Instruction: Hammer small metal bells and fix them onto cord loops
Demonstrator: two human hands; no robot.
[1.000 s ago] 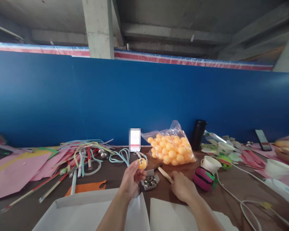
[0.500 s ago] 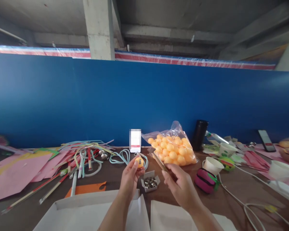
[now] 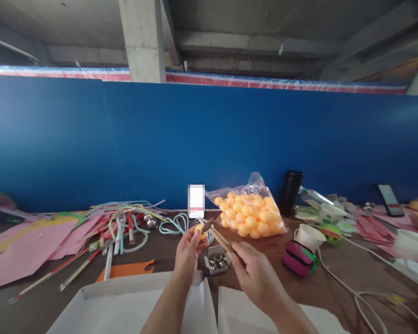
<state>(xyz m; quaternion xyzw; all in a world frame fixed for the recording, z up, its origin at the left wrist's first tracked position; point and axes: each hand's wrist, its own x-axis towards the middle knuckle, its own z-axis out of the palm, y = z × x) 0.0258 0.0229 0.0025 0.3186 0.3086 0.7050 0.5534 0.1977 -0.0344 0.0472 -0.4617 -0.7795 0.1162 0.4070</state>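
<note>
Between the fingertips of my left hand is an orange ping-pong ball. My right hand grips the wooden handle of a small hammer. Its dark, pointed head lies over the ball's upper right side, seemingly against it, and covers part of it. Just below, a small open white box holds many shiny metal pieces. Behind my right hand lies a clear plastic bag full of orange balls.
White cardboard lies at the front edge. A phone leans against the blue partition. Pale cord, sticks and tubes, and pink paper lie left. On the right are a black bottle, a magenta pouch and paper cups.
My right hand has moved left and brought the hammer head onto the ball. The metal fitting seen on the ball before is now covered. My left hand keeps its hold.
</note>
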